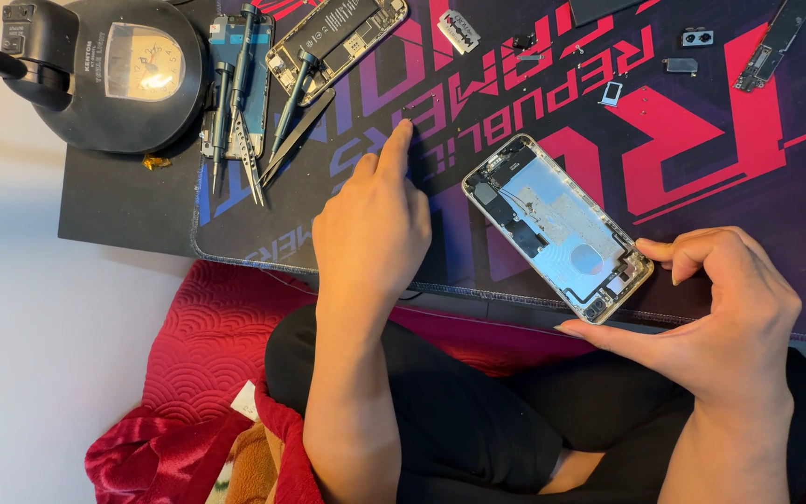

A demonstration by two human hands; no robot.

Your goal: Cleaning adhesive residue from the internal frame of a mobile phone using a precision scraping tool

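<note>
The person sits cross-legged at a low work mat (701,159) printed in red and purple, with an opened phone housing (557,227) lying diagonally on it, its inner side up and its metal shield plate and dark flex parts exposed. The right hand (729,313) steadies this housing at its near corner: thumb and forefinger are curled toward each other around the lower right edge, touching the frame rather than pinching anything loose. The left hand (375,219) reaches away from the housing, forefinger stretched out and the other fingers folded, its tip pressed on the mat close to a tiny dark speck (too small to tell whether it is a screw).

To do this well, the forefinger should come down flat and light on the small part, so that it slides or sticks rather than skips off across the printed surface, where it would be hard to spot. The right hand is best kept where it is, so the housing does not pivot.

Further up lie the tweezers (252,163) and two screwdrivers (226,93), near a second gutted phone (338,42) and beside the round lamp base (123,75); a small sim tray (612,92) and loose brackets rest well apart to the right.
</note>
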